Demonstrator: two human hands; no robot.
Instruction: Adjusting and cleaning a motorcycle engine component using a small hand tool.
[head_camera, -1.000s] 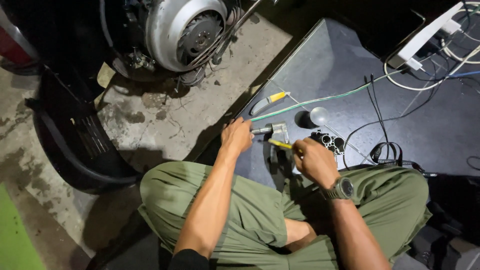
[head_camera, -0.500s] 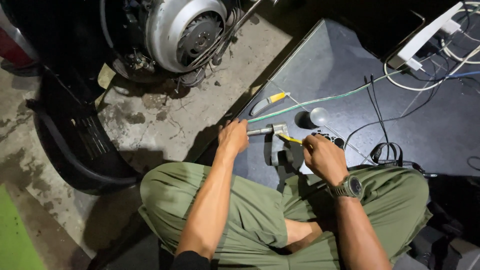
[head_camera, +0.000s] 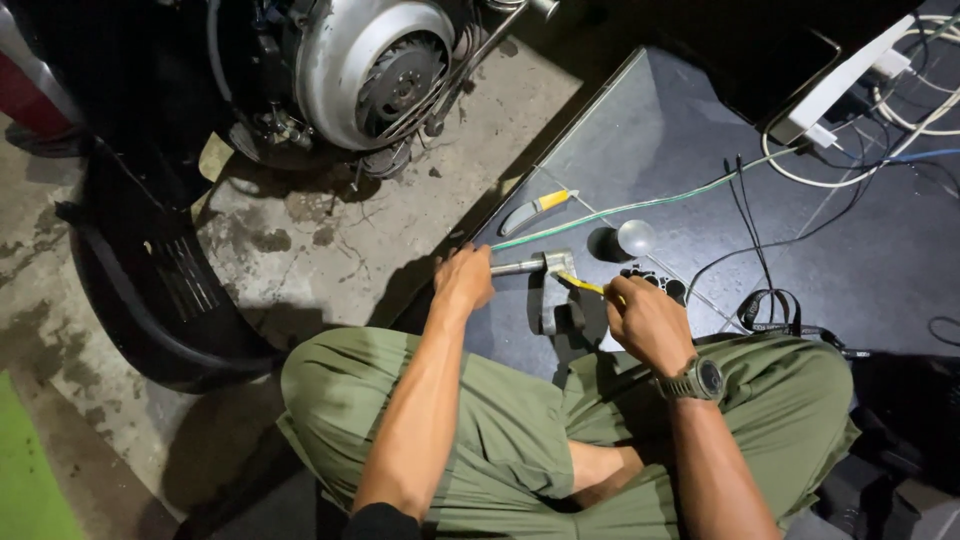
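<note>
Head view: on the dark flat floor panel (head_camera: 700, 130), the left hand (head_camera: 463, 282) is closed around a silver metal pipe fitting (head_camera: 545, 285); the right hand (head_camera: 645, 322) pinches a yellow-handled tool (head_camera: 583, 284) against it. Steadying the fitting firmly should keep the tip from slipping.

olive green trousers (head_camera: 500, 430), a dark round wristwatch (head_camera: 697, 380), a black sleeve edge (head_camera: 380, 522)
</note>
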